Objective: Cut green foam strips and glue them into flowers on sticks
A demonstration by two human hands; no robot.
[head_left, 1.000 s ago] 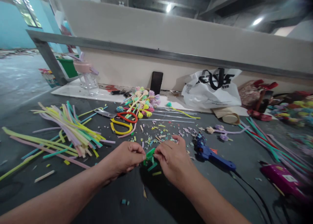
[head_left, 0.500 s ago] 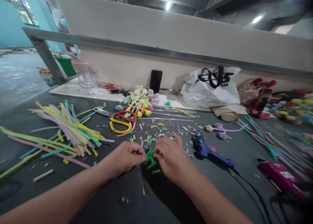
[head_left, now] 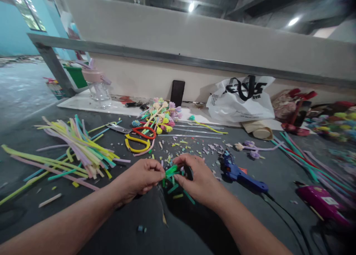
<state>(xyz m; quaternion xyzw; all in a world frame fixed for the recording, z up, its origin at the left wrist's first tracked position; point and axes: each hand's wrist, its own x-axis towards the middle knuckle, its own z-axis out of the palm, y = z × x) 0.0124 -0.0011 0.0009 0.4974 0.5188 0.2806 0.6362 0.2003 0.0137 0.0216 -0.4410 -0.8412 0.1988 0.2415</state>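
Observation:
Near the middle of the dark table, my left hand (head_left: 144,177) pinches a small bundle of green pipe cleaner pieces (head_left: 170,172) between thumb and fingertips. Just right of the bundle is my right hand (head_left: 198,180), its thumb and fingers apart, with the fingertips close to the green pieces. Whether they touch the bundle is hard to make out. Short cut pieces of green pipe cleaner (head_left: 172,189) lie on the table below the hands. Beyond the hands are many tiny coloured clippings (head_left: 191,147).
Left lies a pile of long pipe cleaners (head_left: 80,147), with scissors (head_left: 137,138) beside it. Pipe cleaner flowers (head_left: 160,115) and a phone (head_left: 177,92) are behind. Right are a blue glue gun (head_left: 244,179) with a cord, a magenta device (head_left: 319,201) and a white bag (head_left: 240,101).
My right hand has opened its thumb and fingers, which were closed at the green bundle. The bundle shows more now, and another green piece shows on the table below the right hand.

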